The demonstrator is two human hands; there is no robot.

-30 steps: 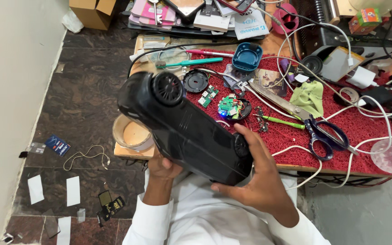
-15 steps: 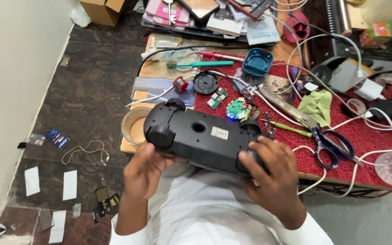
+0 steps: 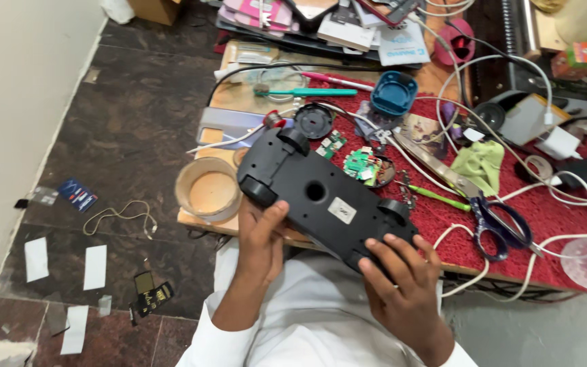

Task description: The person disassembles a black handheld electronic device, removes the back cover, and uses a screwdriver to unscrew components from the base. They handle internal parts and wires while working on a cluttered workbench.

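Since half a second ago we have tipped the black toy car chassis [image 3: 324, 204] flatter, so its underside, with a round hole and a pale label, now faces us. Left hand [image 3: 261, 234] is closed on the front-wheel end; right hand [image 3: 402, 289] grips the rear end, fingers curled over the edge. It hangs just above the near edge of the workbench [image 3: 456, 217]. Behind it lie green circuit boards [image 3: 361, 165], scissors [image 3: 501, 221] and white cables [image 3: 511, 197]; a tape roll [image 3: 208, 190] sits at left.
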